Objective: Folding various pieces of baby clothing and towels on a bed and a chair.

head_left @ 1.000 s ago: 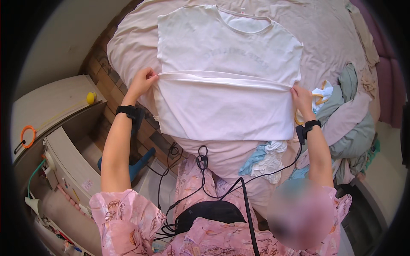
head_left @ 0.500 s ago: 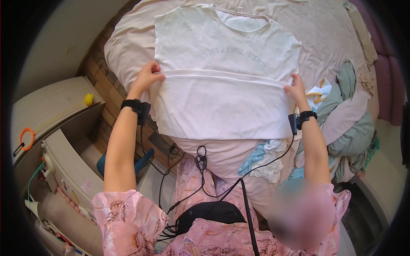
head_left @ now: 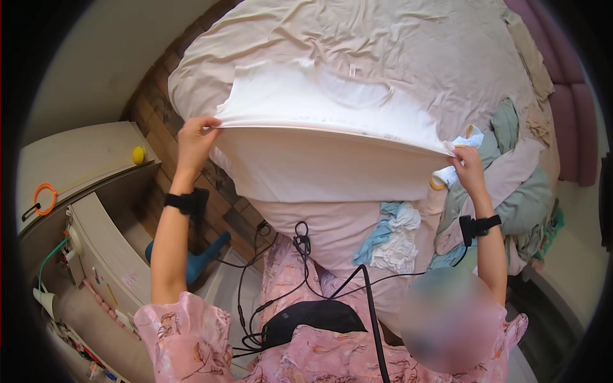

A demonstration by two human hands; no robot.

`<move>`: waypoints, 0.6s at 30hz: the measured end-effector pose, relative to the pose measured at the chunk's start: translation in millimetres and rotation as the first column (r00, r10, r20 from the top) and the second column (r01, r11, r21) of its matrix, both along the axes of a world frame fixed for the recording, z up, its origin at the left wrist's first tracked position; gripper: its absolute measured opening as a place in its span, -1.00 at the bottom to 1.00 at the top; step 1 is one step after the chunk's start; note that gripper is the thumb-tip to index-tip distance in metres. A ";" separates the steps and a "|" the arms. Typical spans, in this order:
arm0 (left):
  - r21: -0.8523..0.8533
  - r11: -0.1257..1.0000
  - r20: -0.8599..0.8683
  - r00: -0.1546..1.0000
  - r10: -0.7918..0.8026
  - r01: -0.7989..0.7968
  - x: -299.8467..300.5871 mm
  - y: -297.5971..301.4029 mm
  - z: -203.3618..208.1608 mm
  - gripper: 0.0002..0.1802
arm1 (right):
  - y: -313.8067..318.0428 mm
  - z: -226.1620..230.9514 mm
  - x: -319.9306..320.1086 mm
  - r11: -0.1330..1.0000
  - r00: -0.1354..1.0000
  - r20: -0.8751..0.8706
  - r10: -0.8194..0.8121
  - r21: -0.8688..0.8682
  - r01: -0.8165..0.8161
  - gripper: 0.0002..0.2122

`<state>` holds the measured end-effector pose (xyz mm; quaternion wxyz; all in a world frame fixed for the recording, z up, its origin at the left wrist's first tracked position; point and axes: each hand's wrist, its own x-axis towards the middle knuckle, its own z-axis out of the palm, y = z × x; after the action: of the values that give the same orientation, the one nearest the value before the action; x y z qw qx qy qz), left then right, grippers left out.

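Observation:
A white T-shirt (head_left: 332,163) lies across the near part of the bed, its neckline toward the far side. Its hem edge is stretched taut between my two hands and raised off the layer below. My left hand (head_left: 197,137) pinches the left end of that edge between thumb and fingers. At the right end, my right hand (head_left: 469,167) grips the edge the same way. The shirt's far part slopes away beyond the lifted edge, and its print is mostly hidden.
Crumpled blue and white clothes (head_left: 393,236) lie near the bed's front edge. A green and pink pile of cloth (head_left: 517,185) sits at right. Black cables (head_left: 303,255) hang before my lap. An open drawer (head_left: 102,239) stands at left, and the bed sheet (head_left: 408,38) is wrinkled.
Both hands have spread apart and lifted the hem edge, pulling it tight. The shirt's far part has tilted and drawn nearer, its neckline now lower in the picture.

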<state>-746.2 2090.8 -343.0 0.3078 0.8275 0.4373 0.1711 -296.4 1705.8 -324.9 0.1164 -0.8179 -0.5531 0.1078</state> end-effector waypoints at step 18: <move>0.515 0.852 0.079 0.995 0.065 -0.097 0.6 -9.5 104.5 -0.91 | 11.2 90.5 -26.0 0.926 0.901 0.396 -0.180 0.376 0.020 -0.90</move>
<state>-745.6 2081.2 -238.5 0.0792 0.8552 0.4003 0.3195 -322.4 1717.0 -234.4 0.1481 -0.8137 -0.5318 -0.1822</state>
